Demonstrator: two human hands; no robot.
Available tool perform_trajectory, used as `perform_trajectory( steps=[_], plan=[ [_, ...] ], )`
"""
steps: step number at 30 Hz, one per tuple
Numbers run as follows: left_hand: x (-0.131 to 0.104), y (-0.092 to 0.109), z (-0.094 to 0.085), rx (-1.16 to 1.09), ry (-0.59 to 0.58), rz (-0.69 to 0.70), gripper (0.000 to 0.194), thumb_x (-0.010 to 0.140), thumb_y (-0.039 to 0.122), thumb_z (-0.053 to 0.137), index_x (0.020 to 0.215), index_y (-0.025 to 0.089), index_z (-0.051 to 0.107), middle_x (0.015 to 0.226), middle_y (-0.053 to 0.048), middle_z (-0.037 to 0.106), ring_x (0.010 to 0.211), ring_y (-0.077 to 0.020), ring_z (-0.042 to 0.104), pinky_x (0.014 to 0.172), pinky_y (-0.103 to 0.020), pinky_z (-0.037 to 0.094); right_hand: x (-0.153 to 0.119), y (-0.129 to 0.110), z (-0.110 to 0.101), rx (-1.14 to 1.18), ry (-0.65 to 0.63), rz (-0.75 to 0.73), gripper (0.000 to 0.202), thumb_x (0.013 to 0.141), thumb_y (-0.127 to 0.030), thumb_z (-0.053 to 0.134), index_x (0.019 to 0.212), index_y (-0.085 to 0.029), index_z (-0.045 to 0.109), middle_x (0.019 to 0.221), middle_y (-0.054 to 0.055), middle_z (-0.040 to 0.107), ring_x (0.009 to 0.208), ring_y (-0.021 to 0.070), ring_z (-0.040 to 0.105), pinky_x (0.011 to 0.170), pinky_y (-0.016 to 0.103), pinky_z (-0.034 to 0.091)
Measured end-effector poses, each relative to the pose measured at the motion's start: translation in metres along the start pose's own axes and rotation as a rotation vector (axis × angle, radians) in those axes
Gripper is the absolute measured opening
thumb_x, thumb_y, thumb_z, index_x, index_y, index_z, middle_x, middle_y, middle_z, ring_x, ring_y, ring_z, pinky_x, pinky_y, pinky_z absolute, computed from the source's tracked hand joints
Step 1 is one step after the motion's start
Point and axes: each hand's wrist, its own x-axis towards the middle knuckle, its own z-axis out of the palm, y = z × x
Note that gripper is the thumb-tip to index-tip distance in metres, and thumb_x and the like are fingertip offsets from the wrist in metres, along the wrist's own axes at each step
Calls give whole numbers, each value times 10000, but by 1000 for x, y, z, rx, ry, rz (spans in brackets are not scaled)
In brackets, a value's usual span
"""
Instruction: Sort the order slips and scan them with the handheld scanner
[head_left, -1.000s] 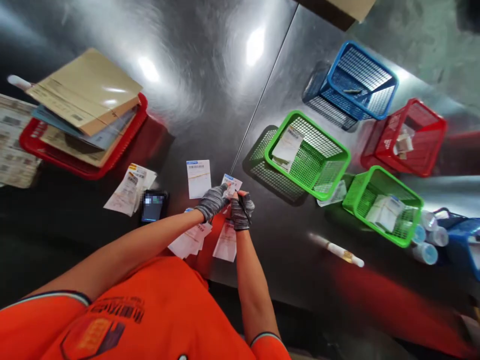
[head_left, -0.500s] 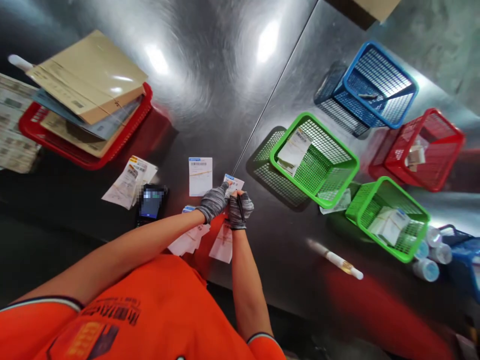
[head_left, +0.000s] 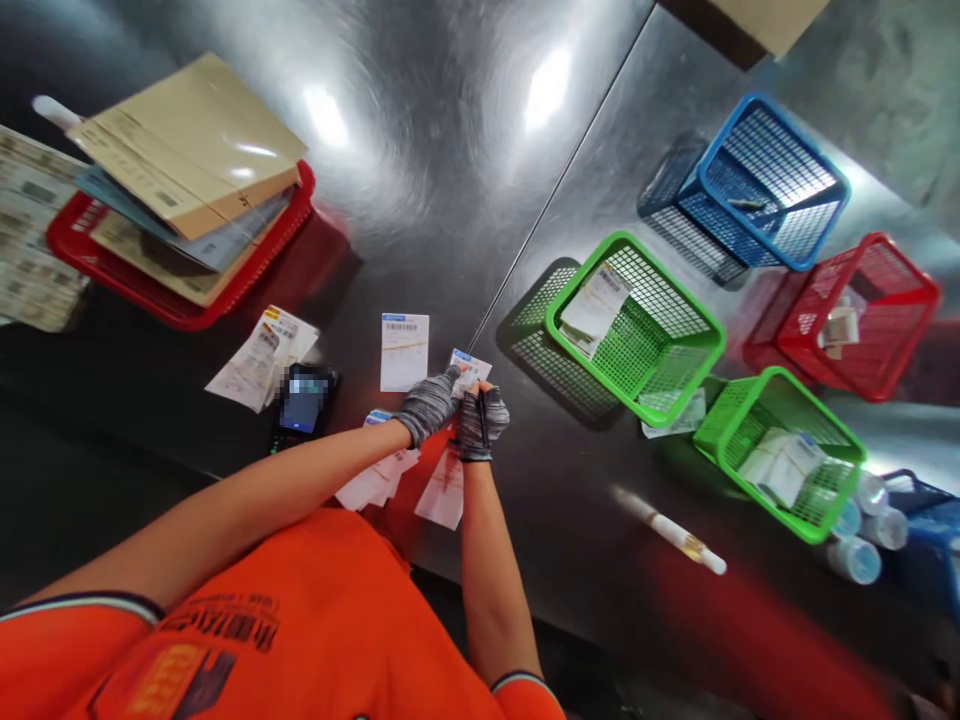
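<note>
Card [head_left: 480, 368] at twelve o'clock could slip if my left hand [head_left: 429, 404] stops pinching; my right hand [head_left: 472, 432] pinches a pen [head_left: 484, 418].

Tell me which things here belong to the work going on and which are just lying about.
Seemingly in use:
- left hand, touching small slip
- right hand, holding dark pen
- white slip beyond the left hand

Apparently lying about:
- handheld device
- white-capped tube
- blue basket
</note>
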Motion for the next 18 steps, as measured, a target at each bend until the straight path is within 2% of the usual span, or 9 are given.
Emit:
perform_trajectory(
  steps=[10,18],
  plan=[
    [-3,5,-5,-29,-34,-21,557,1022,297,546,1563,171,507,1344,-156,730,1204,-275,713,1058,-383,542,-1,0,0,-24,27,10,305,960,-387,454,808,-212,652,719,41,714,635,184,629,645,298,474],
    [-2,5,-3,-45,-13,-19,534,1022,309,553,1542,187,550,1329,-154,741,1170,-290,736,1029,-368,566,0,-1,-1,-23,12,-6,318,945,-394,437,781,-214,641,709,40,711,636,178,635,660,292,480]
  ],
)
